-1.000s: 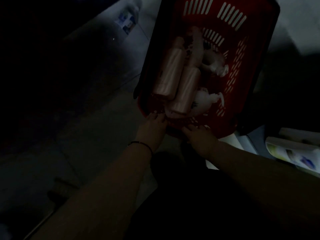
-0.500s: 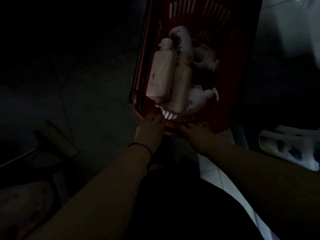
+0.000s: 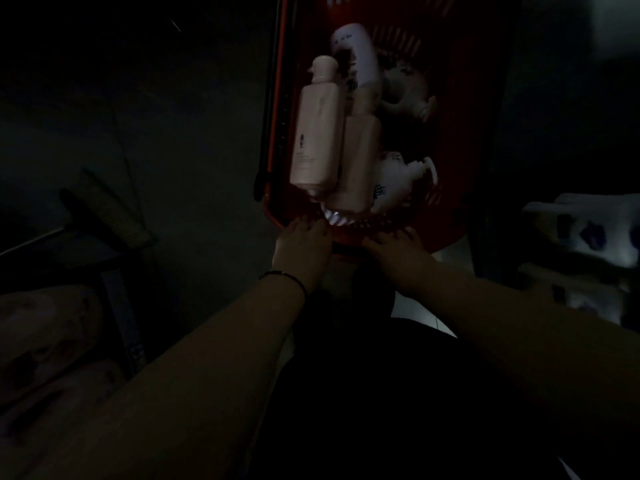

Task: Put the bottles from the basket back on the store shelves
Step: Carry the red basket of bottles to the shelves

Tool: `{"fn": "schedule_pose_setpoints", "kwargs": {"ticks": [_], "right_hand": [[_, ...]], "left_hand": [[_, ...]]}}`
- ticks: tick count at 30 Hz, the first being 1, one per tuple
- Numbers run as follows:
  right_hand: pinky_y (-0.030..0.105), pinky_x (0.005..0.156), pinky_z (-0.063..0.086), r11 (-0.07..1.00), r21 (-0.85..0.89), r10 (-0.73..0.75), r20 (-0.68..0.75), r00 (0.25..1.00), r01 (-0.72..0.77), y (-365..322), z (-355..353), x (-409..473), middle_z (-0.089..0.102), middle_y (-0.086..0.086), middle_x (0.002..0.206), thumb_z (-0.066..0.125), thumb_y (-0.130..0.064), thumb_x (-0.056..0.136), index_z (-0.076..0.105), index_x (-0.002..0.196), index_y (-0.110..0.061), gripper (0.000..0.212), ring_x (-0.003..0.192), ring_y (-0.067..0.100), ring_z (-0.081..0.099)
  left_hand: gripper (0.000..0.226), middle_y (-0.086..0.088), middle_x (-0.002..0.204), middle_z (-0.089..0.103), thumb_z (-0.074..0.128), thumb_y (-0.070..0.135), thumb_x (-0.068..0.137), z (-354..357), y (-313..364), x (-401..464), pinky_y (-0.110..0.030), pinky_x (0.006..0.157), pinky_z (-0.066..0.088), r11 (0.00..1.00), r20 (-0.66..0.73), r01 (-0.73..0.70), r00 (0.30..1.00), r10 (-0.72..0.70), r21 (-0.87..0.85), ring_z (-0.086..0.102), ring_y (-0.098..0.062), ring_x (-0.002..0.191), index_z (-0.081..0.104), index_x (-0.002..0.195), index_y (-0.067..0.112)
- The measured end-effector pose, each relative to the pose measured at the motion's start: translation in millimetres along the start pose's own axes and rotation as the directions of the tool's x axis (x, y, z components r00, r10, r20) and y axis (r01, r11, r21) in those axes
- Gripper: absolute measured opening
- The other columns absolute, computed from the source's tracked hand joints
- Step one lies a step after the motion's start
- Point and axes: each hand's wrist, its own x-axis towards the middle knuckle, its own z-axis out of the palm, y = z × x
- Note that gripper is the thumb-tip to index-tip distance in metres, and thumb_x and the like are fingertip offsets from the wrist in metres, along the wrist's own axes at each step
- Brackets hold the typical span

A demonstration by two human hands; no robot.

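in a dimly lit store aisle, a red basket (image 3: 446,188) hangs in front of a person who holds it by its near rim, with the left hand (image 3: 300,251) and the right hand (image 3: 398,247) side by side on the edge, fingers curled over it; how tightly they clamp cannot be told in the gloom. inside lie the bottles, none yet on a shelf: a tall pink bottle (image 3: 317,133) along the left wall, a second pink bottle (image 3: 358,161) touching its right side, a white bottle (image 3: 356,60) farther in, and two white pump bottles (image 3: 398,181) heaped against the right. the step in hand looks like carrying or setting down the load, so the restocking itself seems barely begun. the next move would call for resting the basket somewhere steady, freeing one hand, and lifting the top pink bottle clear without rolling the others. a thin dark band (image 3: 284,277) circles the left wrist. below, pale floor tiles (image 3: 429,317) show between the forearms; to the right, pale packages (image 3: 581,233) sit blurred on what may be a low shelf; the left side is too dark to read.
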Motion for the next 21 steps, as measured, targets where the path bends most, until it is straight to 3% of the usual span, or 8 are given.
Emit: {"fn": "schedule_pose_setpoints", "kwargs": {"ticks": [2,6,10,14,16,18,21], "right_hand": [[0.055,0.116,0.013,0.999,-0.040,0.014,0.008,1.000,-0.014,-2.1,8.2,-3.7,0.033,0.008,0.149,0.044,-0.026,0.095,0.024,0.148,-0.027,0.056,0.137,0.036,0.028],[0.053,0.117,0.011,0.998,-0.043,0.048,-0.057,0.997,-0.051,-2.0,24.6,-13.7,0.034,0.008,0.149,0.040,-0.024,0.097,0.027,0.147,-0.026,0.052,0.138,0.033,0.026],[0.050,0.118,0.010,0.996,-0.054,0.058,-0.118,0.991,-0.064,-2.9,47.4,-23.1,0.041,0.007,0.143,0.044,-0.018,0.095,0.030,0.146,-0.025,0.053,0.135,0.030,0.031],[0.049,0.117,0.011,0.996,-0.055,0.065,-0.161,0.985,-0.075,-2.1,75.9,-34.6,0.045,0.007,0.140,0.036,-0.017,0.096,0.035,0.144,-0.025,0.049,0.132,0.032,0.036],[0.056,0.112,0.020,0.999,-0.041,0.011,-0.239,0.971,-0.021,-0.9,88.3,-43.2,0.057,0.014,0.125,0.032,-0.016,0.088,0.051,0.135,-0.018,0.051,0.121,0.040,0.048],[0.065,0.102,0.032,0.999,-0.029,-0.024,-0.293,0.956,0.016,2.2,104.2,-48.2,0.066,0.019,0.105,0.039,-0.013,0.080,0.064,0.120,-0.011,0.047,0.102,0.045,0.060],[0.069,0.087,0.042,0.997,-0.063,-0.061,-0.300,0.952,0.044,5.4,128.7,-63.0,0.070,0.018,0.085,0.047,-0.008,0.069,0.071,0.103,-0.009,0.042,0.082,0.044,0.067]], "left_hand": [[0.015,0.002,0.074,0.070,0.067,0.021,0.072,1.7,4.2,-6.9,-0.024,0.061,0.050,0.999,-0.030,-0.034,0.999,0.034,0.009,0.066,-0.019,0.065,0.078,0.082,0.019],[0.027,0.001,0.076,0.072,0.052,0.019,0.072,3.2,16.0,-18.8,-0.022,0.057,0.051,0.996,-0.102,-0.085,0.991,0.085,0.007,0.068,-0.020,0.064,0.078,0.079,0.019],[0.026,0.002,0.063,0.065,0.050,0.017,0.068,3.5,29.2,-36.0,-0.021,0.049,0.046,0.998,-0.066,-0.067,0.995,0.068,0.023,0.061,-0.020,0.051,0.076,0.069,0.019],[0.031,0.003,0.064,0.065,0.045,0.019,0.066,2.8,43.8,-56.4,-0.020,0.049,0.044,0.998,-0.013,-0.065,0.998,0.065,0.011,0.061,-0.019,0.050,0.075,0.066,0.022],[0.023,0.003,0.062,0.064,0.051,0.018,0.064,4.6,54.6,-68.6,-0.020,0.048,0.044,0.998,0.005,-0.067,0.998,0.067,0.003,0.060,-0.019,0.049,0.074,0.064,0.020],[0.006,0.001,0.060,0.061,0.068,0.014,0.057,8.0,65.7,-81.1,-0.021,0.047,0.043,0.998,-0.001,-0.068,0.998,0.068,-0.016,0.059,-0.021,0.048,0.072,0.061,0.017],[0.023,-0.001,0.057,0.059,0.087,0.017,0.044,13.1,85.1,-100.2,-0.021,0.046,0.043,0.999,0.014,-0.034,0.999,0.034,-0.027,0.057,-0.022,0.046,0.069,0.058,0.015]]}}
